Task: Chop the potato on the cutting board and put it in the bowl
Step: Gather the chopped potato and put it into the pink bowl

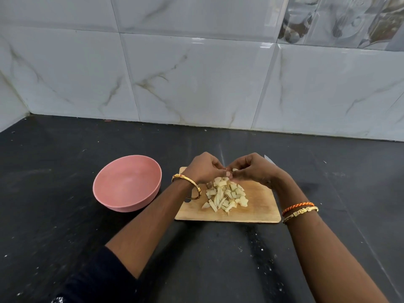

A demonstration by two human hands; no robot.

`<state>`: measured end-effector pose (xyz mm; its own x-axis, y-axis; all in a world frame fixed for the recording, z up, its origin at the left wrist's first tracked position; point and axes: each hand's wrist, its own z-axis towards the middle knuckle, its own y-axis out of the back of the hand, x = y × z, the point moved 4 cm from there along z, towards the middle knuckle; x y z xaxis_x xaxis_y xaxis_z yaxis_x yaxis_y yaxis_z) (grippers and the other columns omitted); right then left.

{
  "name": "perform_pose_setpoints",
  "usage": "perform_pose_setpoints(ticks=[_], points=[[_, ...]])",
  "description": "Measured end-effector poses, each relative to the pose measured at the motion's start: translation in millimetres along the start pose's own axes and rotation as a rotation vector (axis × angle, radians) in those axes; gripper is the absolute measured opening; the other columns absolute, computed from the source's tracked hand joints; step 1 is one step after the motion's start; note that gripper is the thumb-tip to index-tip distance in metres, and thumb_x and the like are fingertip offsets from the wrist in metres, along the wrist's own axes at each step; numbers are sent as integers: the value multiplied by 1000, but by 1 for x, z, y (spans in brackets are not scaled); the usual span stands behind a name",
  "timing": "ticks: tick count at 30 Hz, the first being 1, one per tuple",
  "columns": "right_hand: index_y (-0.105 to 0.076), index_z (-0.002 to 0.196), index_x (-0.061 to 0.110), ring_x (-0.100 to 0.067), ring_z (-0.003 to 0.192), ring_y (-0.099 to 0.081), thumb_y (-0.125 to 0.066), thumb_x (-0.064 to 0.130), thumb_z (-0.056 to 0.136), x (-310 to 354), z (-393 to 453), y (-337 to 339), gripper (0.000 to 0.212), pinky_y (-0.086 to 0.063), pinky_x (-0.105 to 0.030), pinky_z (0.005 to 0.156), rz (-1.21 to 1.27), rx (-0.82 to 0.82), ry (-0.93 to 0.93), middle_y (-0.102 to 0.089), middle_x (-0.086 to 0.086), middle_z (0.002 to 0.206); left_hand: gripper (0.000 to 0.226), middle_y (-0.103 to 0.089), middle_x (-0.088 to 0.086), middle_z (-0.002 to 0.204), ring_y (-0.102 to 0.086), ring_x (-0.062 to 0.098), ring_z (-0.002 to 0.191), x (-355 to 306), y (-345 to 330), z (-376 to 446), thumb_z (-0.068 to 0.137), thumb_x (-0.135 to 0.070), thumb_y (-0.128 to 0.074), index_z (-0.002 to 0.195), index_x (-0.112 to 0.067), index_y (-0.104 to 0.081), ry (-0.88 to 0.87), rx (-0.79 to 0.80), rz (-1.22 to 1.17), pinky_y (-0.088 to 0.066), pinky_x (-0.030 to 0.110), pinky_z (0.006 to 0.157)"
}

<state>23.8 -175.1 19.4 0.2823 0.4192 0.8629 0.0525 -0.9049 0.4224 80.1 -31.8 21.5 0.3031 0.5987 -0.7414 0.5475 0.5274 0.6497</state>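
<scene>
We see the fingertips (220, 166) of both hands meet in the middle of the frame, just above the far end of a pile of chopped potato pieces. The fingers of our left hand (202, 167) are curled in, and so are the fingers of our right hand (251, 169). Small pale bits show between the fingertips, so both hands seem to be pinching potato pieces there, but the bits are tiny and partly hidden.

Below the hands lies the pile of pale yellow chopped potato pieces (226, 196). It sits on the light brown wooden cutting board (258, 209), near the middle of the board. Some pieces are long sticks and some are small chunks.

A thin gold bangle (188, 184) hangs on the left wrist. On the right wrist we see an orange braided thread band (297, 207) and a gold bracelet (300, 213) just beside it. A dark sleeve (94, 278) covers the left upper arm in the lower left of the frame.

The round pink bowl (127, 182) stands left of the cutting board, just beside it. No potato is in the bowl yet.

A small silver tip of a knife blade (267, 159) peeks out behind the right hand.

Everything rests on a black stone counter (65, 226). Behind it, across the top of the frame, is a wall of white marble-look tiles (196, 73).
</scene>
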Motion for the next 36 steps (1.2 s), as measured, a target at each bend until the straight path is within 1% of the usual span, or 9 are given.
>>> perform_pose_setpoints(ticks=[5, 9, 13, 18, 21, 23, 26, 30, 36], points=[[-72, 95, 3, -20, 85, -70, -72, -2, 78, 0, -3, 3, 18, -59, -31, 80, 141, -50, -12, -71, -16, 95, 25, -70, 6, 95, -63, 17, 91, 1, 3, 0, 79, -27, -73, 95, -8, -73, 20, -2, -138, -50, 27, 75], [-69, 91, 0, -17, 77, -71, -68, -7, 80, -5, -4, 8, 13, -59, -23, 66, 292, -110, -93, -70, -17, 93, 18, -70, 6, 94, -63, 14, 86, 5, 6, 0, 78, -22, -74, 87, -6, -73, 49, -78, -180, -49, 24, 67], [-69, 86, 6, -17, 79, -68, -67, -6, 82, -7, -3, 11, 12, -59, -24, 71, 117, -143, -130, -69, -11, 87, 21, -69, 4, 100, -58, 4, 81, 11, 5, 0, 82, -22, -70, 97, -8, -71, 67, 8, -135, -41, 17, 61], [-68, 98, 11, -17, 91, -63, -64, -1, 86, 3, 3, -7, 18, -54, -30, 86, -152, -69, -73, -65, -2, 94, 46, -55, 7, 132, -52, 19, 118, 8, -1, -1, 87, -19, -64, 131, -13, -52, 34, 82, -61, -43, 30, 97], [-66, 104, 9, -17, 92, -63, -62, -1, 88, -2, 4, 1, 20, -54, -27, 81, -115, -85, -108, -64, -4, 98, 71, -41, 7, 144, -43, 24, 128, 13, -1, 1, 82, -23, -70, 142, -15, -33, 119, 178, 66, -37, 34, 102], [-66, 103, 12, -16, 91, -63, -65, 5, 87, -10, 1, 9, 16, -55, -27, 79, -179, -50, -168, -65, -8, 107, 85, -40, 7, 143, -45, 26, 125, 21, 1, 1, 74, -30, -77, 144, -15, -29, 196, 258, 183, -41, 35, 102], [-58, 124, 11, -20, 97, -63, -75, 19, 81, -23, -3, 11, 47, -57, -28, 79, -346, 88, -306, -58, -7, 124, 94, -47, 5, 131, -58, 22, 104, 26, -3, 4, 67, -35, -82, 142, -15, -30, 251, 327, 212, -51, 37, 92], [-44, 137, 14, -19, 86, -64, -79, 16, 76, -17, -2, -5, 70, -57, -24, 71, -324, 165, -338, -50, -8, 133, 80, -49, -4, 98, -59, 15, 84, 19, -11, 10, 65, -16, -84, 132, -12, -40, 261, 332, 55, -58, 33, 78], [-38, 140, 8, -23, 91, -60, -74, -4, 77, -3, 6, -19, 74, -58, -28, 71, -331, 224, -311, -48, -14, 133, 54, -62, 10, 103, -65, 21, 82, 2, -20, 17, 65, -8, -83, 111, -6, -53, 253, 422, 121, -59, 29, 66]])
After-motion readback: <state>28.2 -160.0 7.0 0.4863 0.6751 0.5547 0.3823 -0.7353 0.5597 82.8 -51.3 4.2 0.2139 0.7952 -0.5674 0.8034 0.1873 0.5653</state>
